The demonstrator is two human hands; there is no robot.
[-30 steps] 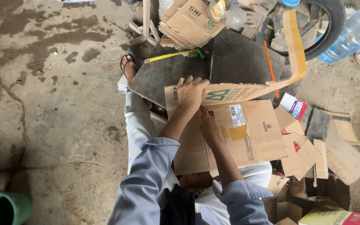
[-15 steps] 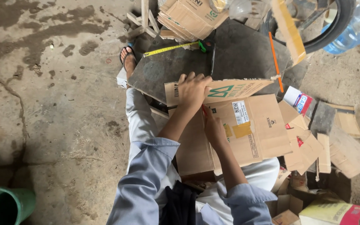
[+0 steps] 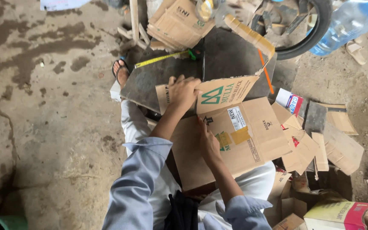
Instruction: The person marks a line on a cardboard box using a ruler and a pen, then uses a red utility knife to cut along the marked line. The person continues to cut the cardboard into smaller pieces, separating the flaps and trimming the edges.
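Our left hand (image 3: 184, 91) is pressing its fingers (image 3: 179, 81) flat and spread on the folded flap of the flattened cardboard box (image 3: 235, 136), while our right hand (image 3: 208, 142) is lying on the panel below with fingers extended along the crease, gripping nothing. Compared with a moment ago, both hands are sitting in much the same spots, so the folding is still being held down. The box is resting across our lap and the near edge of the dark slab (image 3: 150, 81), and it is holding nothing; a yellow tape measure (image 3: 165, 58) is lying on the slab's far edge.
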